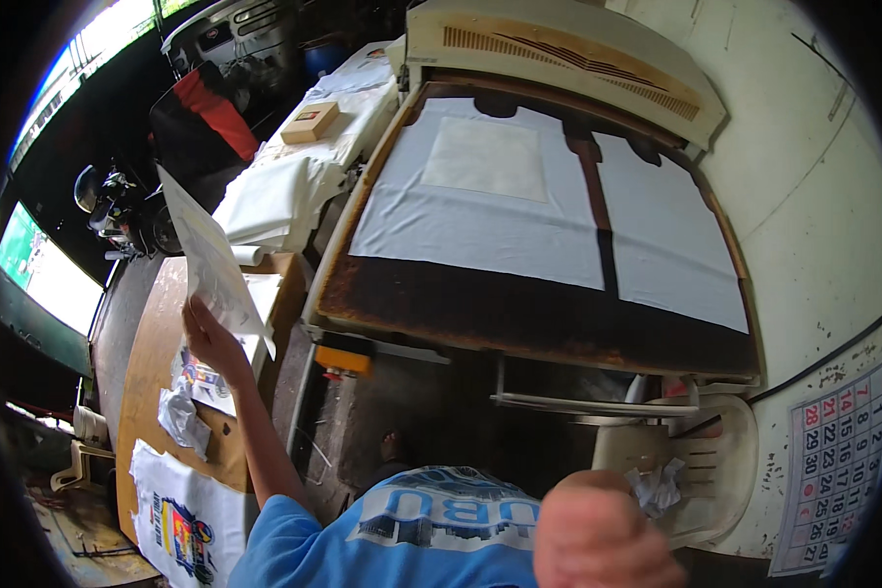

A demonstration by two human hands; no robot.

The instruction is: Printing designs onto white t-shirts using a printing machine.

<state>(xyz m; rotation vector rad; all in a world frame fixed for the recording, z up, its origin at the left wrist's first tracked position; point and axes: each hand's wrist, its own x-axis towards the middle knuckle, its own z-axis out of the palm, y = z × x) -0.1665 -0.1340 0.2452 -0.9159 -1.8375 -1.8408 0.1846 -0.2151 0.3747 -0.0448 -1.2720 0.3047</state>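
My left hand (212,341) is raised at the left, its fingers pinching the lower edge of a thin pale sheet (209,260). The sheet stands almost upright above a wooden table, and a faint print shows near its lower part. Close to the camera at the lower right is my right hand (606,534), blurred, with its fingers curled in and nothing visible in them. Ahead, two white fabric pieces (402,211) (657,230) lie flat on a dark, rust-stained press bed (441,299). A cream rectangular sheet (486,159) rests on the left piece.
On the wooden table (147,392) are a printed white cloth (171,519) and crumpled paper (182,419). Behind it, a long table bears stacked white cloth (269,201) and a small box (310,122). A plastic chair (730,470) stands by the right wall beneath the press's metal handle (598,402).
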